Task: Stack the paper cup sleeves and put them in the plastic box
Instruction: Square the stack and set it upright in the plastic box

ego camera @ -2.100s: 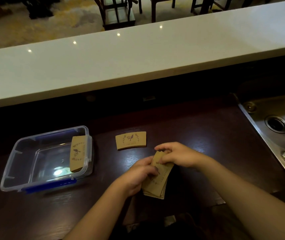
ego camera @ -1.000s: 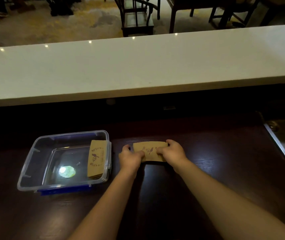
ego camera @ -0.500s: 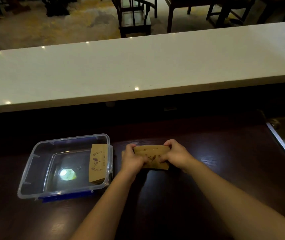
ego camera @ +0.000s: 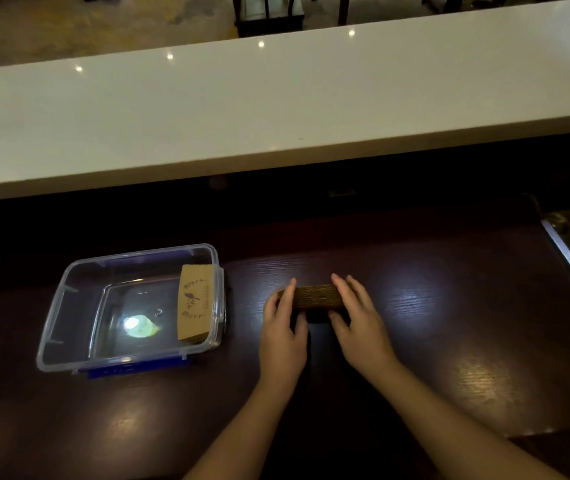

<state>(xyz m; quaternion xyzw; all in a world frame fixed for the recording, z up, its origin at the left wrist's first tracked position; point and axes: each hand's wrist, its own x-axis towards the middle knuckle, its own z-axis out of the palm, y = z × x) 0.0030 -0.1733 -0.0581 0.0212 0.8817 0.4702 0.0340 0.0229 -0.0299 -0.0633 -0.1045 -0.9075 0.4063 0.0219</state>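
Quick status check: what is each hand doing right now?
Left hand: closed on the left end of the sleeve stack, which stands on edge on the counter.
Right hand: closed on the stack's right end.

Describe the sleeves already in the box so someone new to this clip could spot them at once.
Start at the dark wooden counter and find the clear plastic box on its left side. Inside, against the box's right wall, lies a small brown pile of sleeves. Its top sleeve lies flat, showing a printed bird and wreath, whereas the other stack, between the two hands, is outside the box and turned edge-up.
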